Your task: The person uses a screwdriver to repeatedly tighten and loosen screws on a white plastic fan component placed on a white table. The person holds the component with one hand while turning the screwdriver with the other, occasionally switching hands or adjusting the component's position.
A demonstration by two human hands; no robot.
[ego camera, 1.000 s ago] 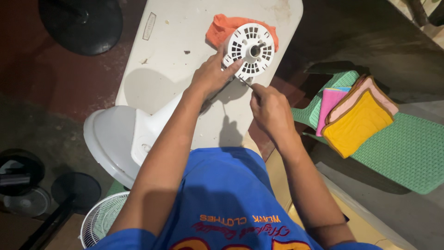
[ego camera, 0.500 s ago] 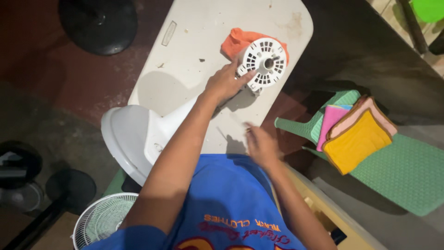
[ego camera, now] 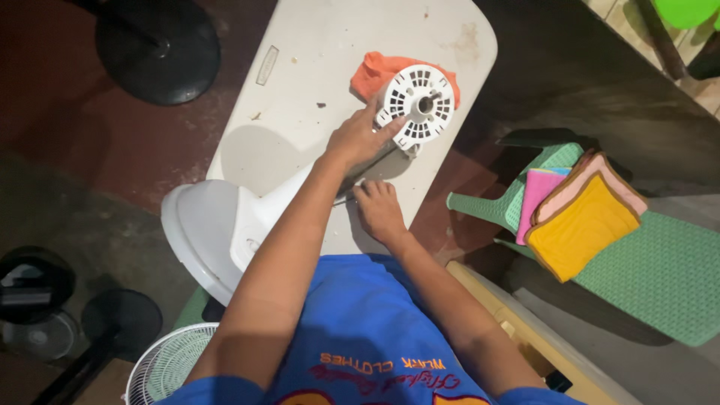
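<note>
Head view, looking straight down on the work. Largest item: a long white table [ego camera: 315, 67] with rounded corners, running away from the person. Across its near edge lies a white pedestal fan, dismantled: its round base [ego camera: 202, 232] overhangs the table to the near-left of both hands, and its neck rises from there toward the far right, passing under the left forearm. That line, base to head, is the fan's long axis.

At the far end of that axis sits the white vented motor housing [ego camera: 417, 105], round, with a short shaft at its centre. An orange cloth [ego camera: 375, 71] lies beneath and behind it.

Left hand [ego camera: 360, 137]: fingers spread wide and laid on the near-left rim of the housing, touching it; a steadying contact, not a closed grasp. The housing lies just beyond and to the right of this hand.

Right hand [ego camera: 379, 208]: resting on the table nearer the body, fingers curled at the fan neck. Whether they pinch a small part or tool cannot be told. The housing lies well beyond this hand; the left is plainly the nearer.

Off the table, right of both hands: a green plastic chair [ego camera: 660, 262] carrying folded yellow and pink cloths [ego camera: 577, 217]. A white fan grille [ego camera: 161, 364] lies on the floor near the body, left side.
</note>
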